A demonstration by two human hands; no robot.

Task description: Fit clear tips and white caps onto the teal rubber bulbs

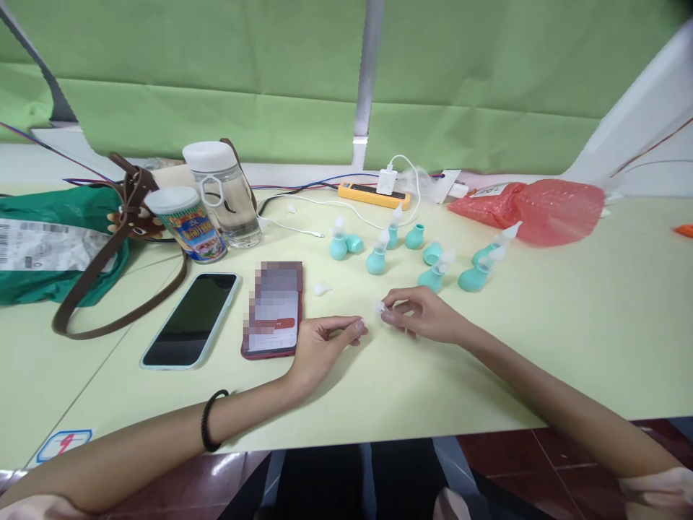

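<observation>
"What are you seeing at the hands?"

"From my end, the right hand (425, 314) is pinching a small clear plastic piece (380, 308) between thumb and fingertips, above the pale yellow-green tabletop (541, 332). The left hand (318, 354) is holding thumb and forefinger nearly together, pointing toward the right one; I'm not able to tell whether they're gripping anything."

"And the bulbs?"

"The rounded mint-green bulbs (376, 263) are standing or lying beyond the right hand. Several are carrying translucent pointed tips (507, 235); others are showing bare openings."

"Nearer the left?"

"A small translucent white piece (321, 289) is lying beyond that hand, near a red-edged phone with a lit screen (273, 318)."
</observation>
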